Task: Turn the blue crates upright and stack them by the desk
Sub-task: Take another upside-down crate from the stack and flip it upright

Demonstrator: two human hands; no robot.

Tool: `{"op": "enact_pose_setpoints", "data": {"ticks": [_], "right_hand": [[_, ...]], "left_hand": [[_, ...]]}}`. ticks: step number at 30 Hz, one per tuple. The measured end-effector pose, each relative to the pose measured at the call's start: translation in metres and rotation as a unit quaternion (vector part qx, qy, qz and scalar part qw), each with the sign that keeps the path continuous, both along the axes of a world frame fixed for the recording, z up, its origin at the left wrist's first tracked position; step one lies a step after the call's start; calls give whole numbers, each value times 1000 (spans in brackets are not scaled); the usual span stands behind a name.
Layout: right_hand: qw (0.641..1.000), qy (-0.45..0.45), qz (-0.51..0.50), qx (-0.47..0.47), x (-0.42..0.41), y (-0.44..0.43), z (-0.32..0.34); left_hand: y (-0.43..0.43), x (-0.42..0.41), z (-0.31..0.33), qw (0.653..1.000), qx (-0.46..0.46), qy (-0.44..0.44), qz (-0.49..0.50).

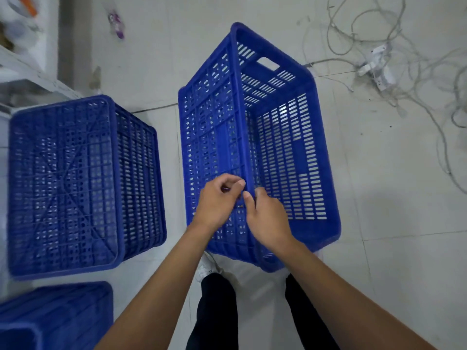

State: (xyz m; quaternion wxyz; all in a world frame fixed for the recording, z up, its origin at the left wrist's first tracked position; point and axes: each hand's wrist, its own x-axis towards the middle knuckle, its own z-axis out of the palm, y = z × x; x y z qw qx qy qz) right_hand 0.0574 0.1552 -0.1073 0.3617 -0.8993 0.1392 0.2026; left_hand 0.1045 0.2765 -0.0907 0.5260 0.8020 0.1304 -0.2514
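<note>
A tipped blue crate point(278, 147) stands on the floor point(391, 223), both hands pinching its upper rim: left hand point(217, 200) curled shut, right hand point(267, 218) gripping. An upturned crate point(75, 185) sits left, a third crate point(50, 317) nearer. Loose cables point(379, 59) sprawl right.

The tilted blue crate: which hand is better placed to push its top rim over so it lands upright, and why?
Probably the left hand: it sits on the outer side of the tilted crate, with the opening facing right. The right hand is on the inner side.
</note>
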Motion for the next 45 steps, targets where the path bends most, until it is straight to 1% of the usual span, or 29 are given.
{"op": "enact_pose_setpoints", "data": {"ticks": [3,6,9,12,16,19,21,23,26,28,29,32,35,39,42,45], "right_hand": [[1000,18,11,-7,3,30,-4],[998,41,35,-28,5,58,-13],[996,67,57,-4,4,78,-24],[992,99,59,53,6,78,-34],[994,108,27,24,10,36,-50],[992,118,12,-41,11,-9,-67],[990,111,23,-88,12,-36,-76],[980,116,82,-137,13,-60,-83],[951,128,204,-192,18,-87,-91],[934,131,254,-213,23,-97,-94],[930,134,263,-218,26,-100,-95],[935,127,253,-214,37,-99,-100],[945,131,220,-205,51,-95,-108],[952,121,191,-205,79,-92,-113],[958,94,165,-217,103,-89,-114],[963,73,124,-226,127,-87,-117]], "left_hand": [[13,6,-10,997,59,-31,25],[25,13,-27,987,150,-59,9],[42,19,-41,974,221,-45,3],[66,21,-55,968,248,-23,22],[100,11,-78,957,285,14,47],[121,5,-92,955,287,46,66],[135,4,-103,953,286,71,69],[147,4,-113,949,290,98,69],[159,5,-126,947,278,134,92],[164,5,-133,946,265,154,106],[166,5,-136,946,261,159,111],[169,6,-144,944,257,172,115],[175,4,-150,938,280,186,89],[186,2,-156,940,253,206,103],[190,7,-155,938,274,203,55],[194,21,-153,932,318,176,-8]]}}
